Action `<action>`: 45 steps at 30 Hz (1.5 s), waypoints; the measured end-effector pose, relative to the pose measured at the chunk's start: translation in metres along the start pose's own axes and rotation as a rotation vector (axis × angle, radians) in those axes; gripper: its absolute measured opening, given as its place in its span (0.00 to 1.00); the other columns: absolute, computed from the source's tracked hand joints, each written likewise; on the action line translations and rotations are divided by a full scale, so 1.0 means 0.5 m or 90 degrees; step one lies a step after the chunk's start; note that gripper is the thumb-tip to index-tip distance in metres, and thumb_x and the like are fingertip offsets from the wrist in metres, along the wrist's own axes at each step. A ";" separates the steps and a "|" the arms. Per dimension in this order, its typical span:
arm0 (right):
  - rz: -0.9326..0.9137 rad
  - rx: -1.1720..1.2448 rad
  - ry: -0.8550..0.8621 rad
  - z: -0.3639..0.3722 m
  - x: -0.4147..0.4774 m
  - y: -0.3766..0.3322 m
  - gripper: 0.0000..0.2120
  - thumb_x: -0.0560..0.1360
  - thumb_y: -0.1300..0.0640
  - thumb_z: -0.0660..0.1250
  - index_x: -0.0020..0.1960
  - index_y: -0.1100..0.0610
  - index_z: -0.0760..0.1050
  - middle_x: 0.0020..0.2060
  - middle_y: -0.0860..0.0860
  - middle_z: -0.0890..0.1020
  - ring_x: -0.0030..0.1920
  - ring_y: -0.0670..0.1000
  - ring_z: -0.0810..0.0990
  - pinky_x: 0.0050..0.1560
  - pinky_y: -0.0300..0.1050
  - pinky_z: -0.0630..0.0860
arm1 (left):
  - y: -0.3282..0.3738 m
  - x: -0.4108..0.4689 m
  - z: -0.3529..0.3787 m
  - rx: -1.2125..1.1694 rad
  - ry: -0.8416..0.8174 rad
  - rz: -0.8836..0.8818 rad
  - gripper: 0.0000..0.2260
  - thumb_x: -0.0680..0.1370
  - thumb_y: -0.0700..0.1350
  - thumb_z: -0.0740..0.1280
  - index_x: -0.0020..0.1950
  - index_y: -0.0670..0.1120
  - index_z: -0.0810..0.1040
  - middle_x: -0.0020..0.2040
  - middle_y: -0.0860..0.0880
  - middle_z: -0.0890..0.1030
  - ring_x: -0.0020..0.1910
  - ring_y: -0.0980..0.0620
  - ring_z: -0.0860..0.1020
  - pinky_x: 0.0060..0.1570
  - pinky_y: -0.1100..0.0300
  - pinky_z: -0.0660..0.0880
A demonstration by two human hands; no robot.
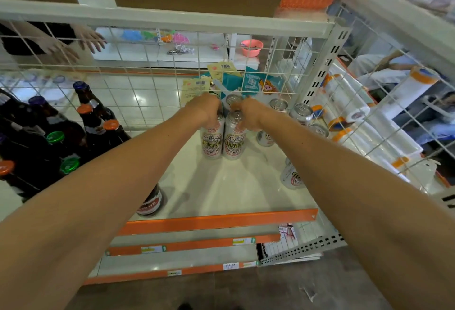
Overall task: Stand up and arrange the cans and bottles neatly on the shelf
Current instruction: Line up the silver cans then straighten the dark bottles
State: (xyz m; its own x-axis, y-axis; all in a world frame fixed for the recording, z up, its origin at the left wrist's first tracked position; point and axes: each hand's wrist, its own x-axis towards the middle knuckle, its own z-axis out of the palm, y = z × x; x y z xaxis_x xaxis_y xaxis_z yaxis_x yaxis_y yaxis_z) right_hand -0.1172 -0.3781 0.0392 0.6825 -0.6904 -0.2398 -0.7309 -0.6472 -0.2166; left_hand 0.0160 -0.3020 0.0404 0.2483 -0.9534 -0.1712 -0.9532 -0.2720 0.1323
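Head cam, L grip clasps L can, R grip clasps R can, 2 upright, touching

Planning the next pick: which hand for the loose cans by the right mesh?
Right, probably. The right hand sits nearest the loose cans; the left hand would have to cross over the paired cans.

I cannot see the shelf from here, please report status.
Left hand grips left can top, right hand grips right can top. Both upright, side by side. More cans stand to the right.
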 end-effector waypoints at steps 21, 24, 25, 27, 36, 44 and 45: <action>0.240 -0.006 0.104 -0.025 -0.248 0.314 0.15 0.75 0.53 0.70 0.59 0.59 0.78 0.53 0.57 0.81 0.51 0.57 0.79 0.50 0.50 0.77 | 0.402 -0.017 0.098 -0.130 -0.071 0.280 0.12 0.71 0.55 0.72 0.49 0.50 0.80 0.45 0.49 0.80 0.47 0.47 0.78 0.42 0.57 0.71; 0.242 0.002 0.112 -0.023 -0.243 0.313 0.15 0.76 0.55 0.70 0.61 0.57 0.78 0.55 0.55 0.80 0.53 0.56 0.80 0.54 0.51 0.78 | 0.406 -0.009 0.105 -0.155 -0.048 0.270 0.09 0.67 0.57 0.71 0.39 0.54 0.76 0.41 0.50 0.78 0.44 0.47 0.78 0.38 0.57 0.72; 0.242 0.002 0.111 -0.023 -0.242 0.314 0.15 0.76 0.55 0.70 0.62 0.57 0.77 0.55 0.55 0.80 0.53 0.56 0.80 0.55 0.51 0.78 | 0.404 -0.008 0.105 -0.173 -0.058 0.267 0.09 0.66 0.57 0.71 0.36 0.55 0.75 0.40 0.51 0.78 0.44 0.47 0.79 0.39 0.56 0.73; 0.240 -0.001 0.116 -0.022 -0.236 0.319 0.16 0.77 0.55 0.70 0.63 0.57 0.77 0.57 0.55 0.80 0.55 0.57 0.79 0.56 0.52 0.78 | 0.397 -0.010 0.101 -0.207 -0.072 0.268 0.10 0.65 0.56 0.72 0.33 0.55 0.74 0.39 0.51 0.78 0.44 0.47 0.79 0.42 0.54 0.77; 0.223 -0.011 0.110 -0.035 -0.217 0.304 0.15 0.76 0.50 0.69 0.61 0.54 0.77 0.56 0.54 0.79 0.52 0.57 0.78 0.49 0.50 0.76 | 0.296 -0.017 0.069 -0.187 -0.062 0.205 0.12 0.69 0.52 0.77 0.39 0.49 0.76 0.38 0.50 0.78 0.38 0.51 0.77 0.34 0.57 0.72; 0.220 -0.096 0.091 -0.025 -0.199 0.277 0.12 0.76 0.56 0.67 0.58 0.59 0.76 0.55 0.58 0.77 0.48 0.56 0.74 0.42 0.47 0.70 | 0.150 -0.044 0.015 -0.091 -0.077 0.142 0.17 0.70 0.53 0.77 0.50 0.43 0.81 0.43 0.46 0.81 0.40 0.49 0.79 0.41 0.52 0.79; 0.223 -0.105 0.090 -0.022 -0.197 0.277 0.13 0.76 0.56 0.67 0.59 0.59 0.75 0.55 0.58 0.76 0.48 0.56 0.73 0.41 0.47 0.69 | 0.134 -0.051 0.009 -0.088 -0.076 0.139 0.18 0.70 0.53 0.77 0.53 0.44 0.81 0.45 0.47 0.82 0.42 0.49 0.80 0.45 0.51 0.80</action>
State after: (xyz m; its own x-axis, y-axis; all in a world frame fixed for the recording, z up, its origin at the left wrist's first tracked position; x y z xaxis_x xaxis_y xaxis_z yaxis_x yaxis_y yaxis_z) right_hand -0.2854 -0.4033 0.0433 0.3952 -0.9083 -0.1370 -0.9163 -0.4004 0.0116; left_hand -0.0548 -0.2954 0.0491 0.0104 -0.9714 -0.2371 -0.9474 -0.0854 0.3083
